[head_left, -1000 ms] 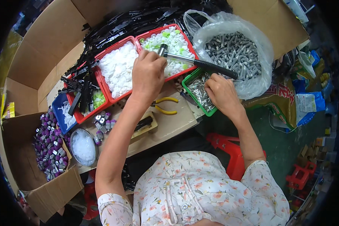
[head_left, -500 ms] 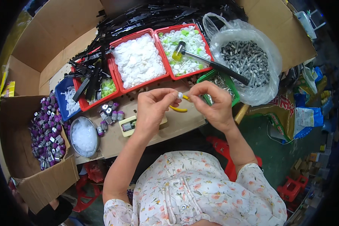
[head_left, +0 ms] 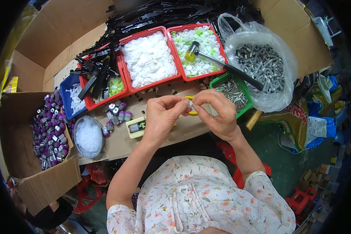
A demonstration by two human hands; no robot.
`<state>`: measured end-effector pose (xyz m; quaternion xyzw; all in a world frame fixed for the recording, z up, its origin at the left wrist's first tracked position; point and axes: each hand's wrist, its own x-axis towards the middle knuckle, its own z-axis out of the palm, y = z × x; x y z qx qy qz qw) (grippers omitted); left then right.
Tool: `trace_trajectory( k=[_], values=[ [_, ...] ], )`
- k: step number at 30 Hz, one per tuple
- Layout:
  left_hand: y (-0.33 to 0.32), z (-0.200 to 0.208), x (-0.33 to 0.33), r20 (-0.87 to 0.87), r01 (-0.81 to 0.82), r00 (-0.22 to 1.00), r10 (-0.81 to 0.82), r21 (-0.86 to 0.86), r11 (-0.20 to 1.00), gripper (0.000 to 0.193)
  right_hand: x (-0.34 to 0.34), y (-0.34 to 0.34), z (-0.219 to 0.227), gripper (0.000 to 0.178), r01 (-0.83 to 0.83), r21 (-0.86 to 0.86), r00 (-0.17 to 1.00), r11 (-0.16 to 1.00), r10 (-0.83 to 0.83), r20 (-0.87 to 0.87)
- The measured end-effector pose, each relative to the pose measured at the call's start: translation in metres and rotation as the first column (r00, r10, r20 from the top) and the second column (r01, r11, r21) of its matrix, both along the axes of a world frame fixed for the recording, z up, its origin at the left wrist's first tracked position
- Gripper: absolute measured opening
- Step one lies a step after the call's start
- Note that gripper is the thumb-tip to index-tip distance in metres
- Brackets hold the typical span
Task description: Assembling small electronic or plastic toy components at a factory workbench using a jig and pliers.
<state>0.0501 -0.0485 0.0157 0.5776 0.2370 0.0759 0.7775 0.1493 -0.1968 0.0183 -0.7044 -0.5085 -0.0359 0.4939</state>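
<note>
Two tan cardboard panels (head_left: pixel 66 29) flank the bench's far side, black plastic parts (head_left: pixel 175 13) heaped between them. Cardboard-topped bench (head_left: pixel 119 144) in front. Left: open cardboard box (head_left: pixel 50 187), a mound of purple-and-grey cylinders (head_left: pixel 52 136) inside. Right: clear plastic bag (head_left: pixel 288 54), mouth wide, full of grey tapered pieces (head_left: pixel 259 66). Three red trays (head_left: pixel 156 84) in a row: white discs in the middle one, white and light green in the right, black parts lying across green bits in the left. Mallet (head_left: pixel 243 77), one head face yellow, laid over the right-hand tray, black grip reaching to the bag. Green tray (head_left: pixel 245 110) of thin metal pins beneath the grip. Left hand (head_left: pixel 162 115) and right hand (head_left: pixel 220 113) nearly meet above the bench. Blue tray (head_left: pixel 65 97) of white sticks, just beside the left red tray; round bowl (head_left: pixel 101 144) of whitish translucent stuff nearer the person. Cream fixture (head_left: pixel 135 134) beside the left wrist. Yellow-handled pliers (head_left: pixel 189 97) partly hidden behind the fingertips. Smallest: a small white piece (head_left: pixel 191 104) between the two hands, left thumb and forefinger pinched on it, right thumb and forefinger closed on its other side; exact shape masked by fingertips.
</note>
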Motion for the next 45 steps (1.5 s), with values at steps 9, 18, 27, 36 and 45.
trace_trajectory(
  k=[9, 18, 27, 36, 45],
  values=[
    [0.009, -0.004, -0.01, -0.048, 0.039, 0.998, -0.045, -0.107, 0.993, 0.02, -0.005, 0.006, 0.0, 0.013, -0.037, -0.04, 0.998, 0.999, 0.035, -0.048],
    [0.006, -0.017, -0.032, 0.159, 0.027, 0.987, -0.017, -0.059, 0.998, 0.029, -0.002, 0.014, -0.008, 0.006, -0.154, 0.017, 0.647, 0.988, 0.114, -0.754],
    [0.007, -0.02, -0.044, 0.184, -0.066, 0.982, 0.034, 0.167, 0.984, 0.021, -0.008, 0.022, -0.02, 0.01, -0.246, 0.048, 0.501, 0.968, 0.169, -0.849],
    [0.009, -0.018, -0.054, 0.137, -0.165, 0.983, 0.123, 0.363, 0.917, 0.019, -0.025, 0.026, -0.007, 0.013, -0.136, -0.049, 0.925, 0.99, 0.109, -0.363],
    [0.012, -0.02, -0.067, 0.168, -0.196, 0.968, 0.185, 0.055, 0.979, 0.022, -0.037, 0.038, -0.016, 0.02, -0.13, -0.041, 0.989, 0.991, 0.132, 0.067]
  ],
)
